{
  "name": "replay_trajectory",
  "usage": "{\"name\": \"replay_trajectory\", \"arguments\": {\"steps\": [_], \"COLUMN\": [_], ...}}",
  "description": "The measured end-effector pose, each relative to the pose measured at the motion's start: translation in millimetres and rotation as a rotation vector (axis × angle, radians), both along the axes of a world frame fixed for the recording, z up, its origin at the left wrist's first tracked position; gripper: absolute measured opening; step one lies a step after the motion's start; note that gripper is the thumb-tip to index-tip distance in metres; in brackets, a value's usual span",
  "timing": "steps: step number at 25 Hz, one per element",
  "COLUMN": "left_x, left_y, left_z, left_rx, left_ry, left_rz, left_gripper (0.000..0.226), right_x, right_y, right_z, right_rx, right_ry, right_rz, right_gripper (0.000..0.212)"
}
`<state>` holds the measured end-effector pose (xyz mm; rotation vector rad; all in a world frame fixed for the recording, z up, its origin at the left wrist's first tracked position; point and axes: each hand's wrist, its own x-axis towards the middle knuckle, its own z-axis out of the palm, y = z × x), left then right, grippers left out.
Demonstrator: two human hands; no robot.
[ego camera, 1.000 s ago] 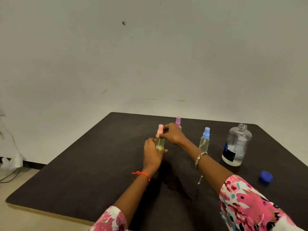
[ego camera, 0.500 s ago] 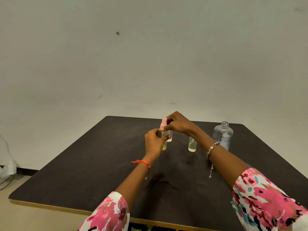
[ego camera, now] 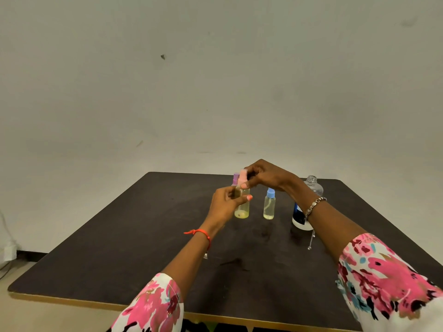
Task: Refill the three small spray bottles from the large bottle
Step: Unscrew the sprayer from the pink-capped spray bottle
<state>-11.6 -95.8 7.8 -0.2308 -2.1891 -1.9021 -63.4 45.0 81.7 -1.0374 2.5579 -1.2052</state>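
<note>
Here the left hand (ego camera: 224,203) grips the pink-topped spray bottle (ego camera: 242,208) while the right hand (ego camera: 266,175) pinches its cap (ego camera: 242,176).

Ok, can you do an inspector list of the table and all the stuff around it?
Surface: dark table, smudge near the middle.
Job's things: pink-capped spray bottle held upright; purple-capped spray bottle behind it; blue-capped spray bottle standing beside it; large bottle uncapped, partly hidden.
Clutter: nothing seen.
Grippers: left hand grips the pink-capped spray bottle's body; right hand pinches its cap.
Cables: white plug and cord on the floor, far left.
Surroundings: plain wall with a small dark mark.
</note>
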Motion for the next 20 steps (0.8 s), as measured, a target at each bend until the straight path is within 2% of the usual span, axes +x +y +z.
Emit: {"name": "replay_trajectory", "arguments": {"steps": [6,9,14,20], "left_x": [6,5,-5,-6], "left_y": [-6,-3,3,1], "left_z": [3,2,1,0], "left_rx": [0.036,0.014,-0.015,-0.038], "left_ry": [-0.06,-0.049,-0.017,-0.017], "left_rz": [-0.238,-0.182,-0.043,-0.046], "left_gripper": [0.032,0.035,0.041,0.033], "right_x": [8,7,6,9], "right_y": [12,13,3,6], "right_z": [13,13,7,9], "right_rx": [0.068,0.073,0.056,0.077], "right_ry": [-0.122,-0.1,0.114,0.121], "right_rz": [0.169,0.133,-0.158,-0.076], "right_gripper": [0.029,0.022,0.028,0.015]}}
